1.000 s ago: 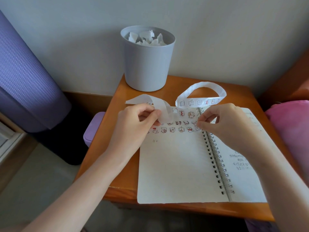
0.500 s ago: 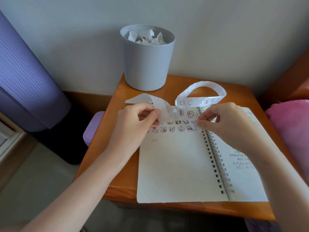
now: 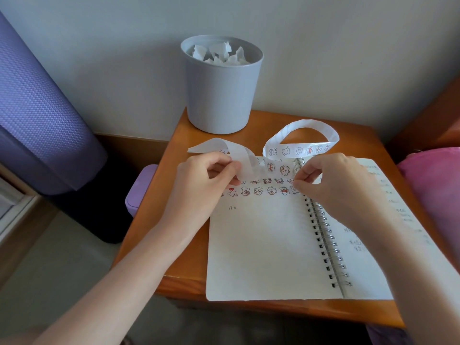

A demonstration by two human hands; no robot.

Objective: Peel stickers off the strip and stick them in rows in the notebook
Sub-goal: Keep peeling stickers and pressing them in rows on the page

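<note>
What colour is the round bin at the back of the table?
Plain pale grey-blue round plastic bin, no pattern; seen in the head view.

Your white strip [image 3: 302, 149] shows red-and-black cartoon stickers, the notebook [image 3: 263, 245] is white, the bin [image 3: 221, 95] grey, the tabletop [image 3: 174, 245] orange wood.

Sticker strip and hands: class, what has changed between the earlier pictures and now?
Nothing visibly changed. The left hand keeps its grip on the sticker strip above the notebook; the right hand stays at the sticker rows by the spiral binding.
</note>
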